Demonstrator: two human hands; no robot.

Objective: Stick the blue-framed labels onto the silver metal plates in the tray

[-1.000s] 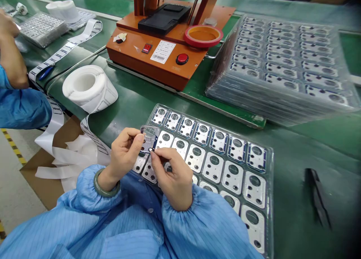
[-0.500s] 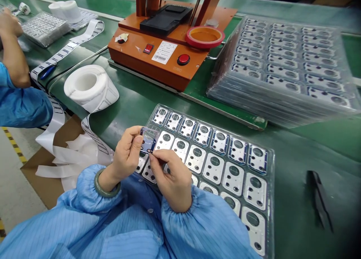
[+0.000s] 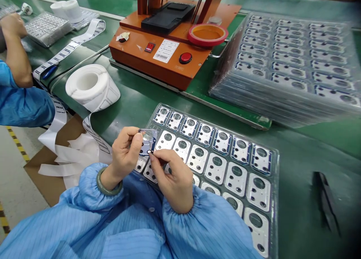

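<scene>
My left hand (image 3: 126, 150), with a bangle at its wrist, pinches a small silver metal plate (image 3: 146, 147) edged in blue between thumb and fingers. A thin, clear frame-like film (image 3: 149, 131) shows along the plate's upper edge; how it is joined there I cannot make out. At the lower right corner of the plate, my right hand (image 3: 175, 180) is closed in a pinch of thumb and index finger. Under and beyond both hands lies a clear plastic tray (image 3: 276, 198) with rows of similar plates; those in the far row carry blue edges. My forearms and sleeves hide the near part.
A roll of white labels (image 3: 89, 86) stands left, its strip trailing over a cardboard box (image 3: 36, 178). Behind is an orange press (image 3: 152, 69) with red tape (image 3: 208, 36) on it. Stacked trays (image 3: 248, 97) rise right; black tweezers (image 3: 325, 198) lie below. A co-worker's arm (image 3: 18, 59) is far left.
The plate has tilted slightly in my fingers, and the clear film's edge now stands out along its top. Both hands keep their pinches; the whole view has shifted a little.
</scene>
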